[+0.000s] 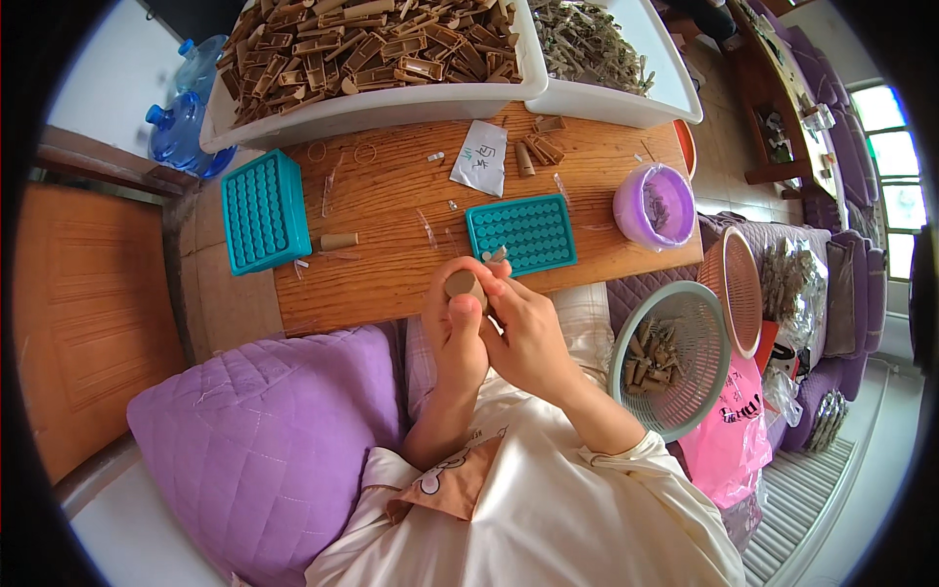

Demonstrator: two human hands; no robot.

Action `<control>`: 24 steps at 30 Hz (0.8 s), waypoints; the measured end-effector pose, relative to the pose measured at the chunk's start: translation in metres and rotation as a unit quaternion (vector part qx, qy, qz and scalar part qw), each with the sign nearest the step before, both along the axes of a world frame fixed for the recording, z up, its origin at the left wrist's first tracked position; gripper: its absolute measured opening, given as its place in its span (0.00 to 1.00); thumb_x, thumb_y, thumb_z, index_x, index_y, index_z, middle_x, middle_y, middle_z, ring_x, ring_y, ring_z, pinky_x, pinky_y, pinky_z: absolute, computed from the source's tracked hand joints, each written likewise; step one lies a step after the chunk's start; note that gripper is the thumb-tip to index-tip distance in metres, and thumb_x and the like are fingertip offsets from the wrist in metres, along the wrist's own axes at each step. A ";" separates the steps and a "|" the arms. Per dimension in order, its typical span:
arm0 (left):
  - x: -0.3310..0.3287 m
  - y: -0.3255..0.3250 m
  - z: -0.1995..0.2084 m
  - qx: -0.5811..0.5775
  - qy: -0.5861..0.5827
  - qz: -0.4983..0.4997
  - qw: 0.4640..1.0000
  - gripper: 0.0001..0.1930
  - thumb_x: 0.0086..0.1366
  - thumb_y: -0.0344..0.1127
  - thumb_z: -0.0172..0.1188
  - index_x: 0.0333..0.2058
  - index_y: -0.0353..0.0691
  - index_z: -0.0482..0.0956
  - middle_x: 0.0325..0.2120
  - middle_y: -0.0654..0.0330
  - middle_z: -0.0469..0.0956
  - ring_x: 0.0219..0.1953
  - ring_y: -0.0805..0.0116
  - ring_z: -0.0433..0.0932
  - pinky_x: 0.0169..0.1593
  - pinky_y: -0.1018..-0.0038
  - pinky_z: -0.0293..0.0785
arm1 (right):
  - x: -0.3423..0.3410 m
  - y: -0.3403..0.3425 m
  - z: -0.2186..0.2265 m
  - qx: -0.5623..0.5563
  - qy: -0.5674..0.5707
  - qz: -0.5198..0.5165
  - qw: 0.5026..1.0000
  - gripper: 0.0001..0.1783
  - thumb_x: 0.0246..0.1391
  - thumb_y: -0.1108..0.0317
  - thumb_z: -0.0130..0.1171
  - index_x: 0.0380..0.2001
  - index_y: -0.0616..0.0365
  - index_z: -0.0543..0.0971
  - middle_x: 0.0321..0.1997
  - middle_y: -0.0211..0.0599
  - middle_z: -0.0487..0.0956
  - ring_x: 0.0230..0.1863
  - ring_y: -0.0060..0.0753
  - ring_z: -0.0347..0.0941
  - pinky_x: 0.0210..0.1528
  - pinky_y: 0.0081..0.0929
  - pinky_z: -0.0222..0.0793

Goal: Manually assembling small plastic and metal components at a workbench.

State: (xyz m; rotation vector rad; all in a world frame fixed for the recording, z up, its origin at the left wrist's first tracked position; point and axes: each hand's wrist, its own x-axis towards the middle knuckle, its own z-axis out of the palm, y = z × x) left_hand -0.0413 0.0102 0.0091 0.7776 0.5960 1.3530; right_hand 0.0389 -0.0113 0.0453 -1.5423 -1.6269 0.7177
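Close to the table's front edge, my left hand is closed around a brown cylindrical piece, its round end facing up and the thumb against it. My right hand presses its bent fingers against the same piece from the right; the contact between them is partly hidden. Small whitish pieces show just beyond the right fingertips, over the edge of a teal tray with rows of round recesses. I cannot tell whether the fingers touch them. Another brown cylinder lies on the wooden table to the left.
A teal block with round holes stands at the table's left edge. Large white bins of brown casings and grey clear pieces stand behind. On the right are a purple-lined tub and a grey basket holding brown parts.
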 end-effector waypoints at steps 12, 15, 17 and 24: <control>-0.014 0.020 -0.004 -0.048 -0.170 -0.054 0.983 0.23 0.57 0.54 0.48 0.42 0.42 0.62 0.27 0.63 0.68 0.27 0.72 0.68 0.31 0.74 0.69 | 0.108 0.012 0.004 -0.069 0.088 -0.082 0.990 0.14 0.46 0.78 0.51 0.39 0.59 0.72 0.24 0.30 0.71 0.27 0.18 0.67 0.30 0.17 0.64; -0.019 0.022 -0.012 -0.025 -0.146 -0.068 0.987 0.25 0.58 0.57 0.44 0.42 0.41 0.62 0.24 0.64 0.67 0.18 0.79 0.58 0.17 0.84 0.53 | 0.174 0.026 0.003 -0.056 -0.125 -0.251 0.958 0.10 0.45 0.69 0.52 0.33 0.60 0.74 0.23 0.39 0.75 0.25 0.27 0.71 0.28 0.22 0.65; -0.016 0.022 -0.015 -0.047 -0.148 -0.105 0.982 0.26 0.58 0.59 0.41 0.42 0.41 0.63 0.22 0.65 0.65 0.18 0.79 0.58 0.17 0.84 0.53 | 0.208 0.034 -0.002 -0.112 -0.172 -0.271 0.940 0.11 0.43 0.68 0.53 0.32 0.60 0.75 0.25 0.44 0.76 0.26 0.36 0.73 0.30 0.27 0.67; -0.009 0.018 -0.006 -0.074 -0.133 -0.109 0.982 0.23 0.60 0.48 0.42 0.45 0.34 0.63 0.22 0.64 0.63 0.21 0.78 0.59 0.22 0.84 0.55 | 0.240 0.053 -0.035 -0.265 -0.379 -0.163 0.872 0.10 0.39 0.68 0.54 0.26 0.62 0.77 0.28 0.49 0.75 0.31 0.47 0.72 0.34 0.36 0.66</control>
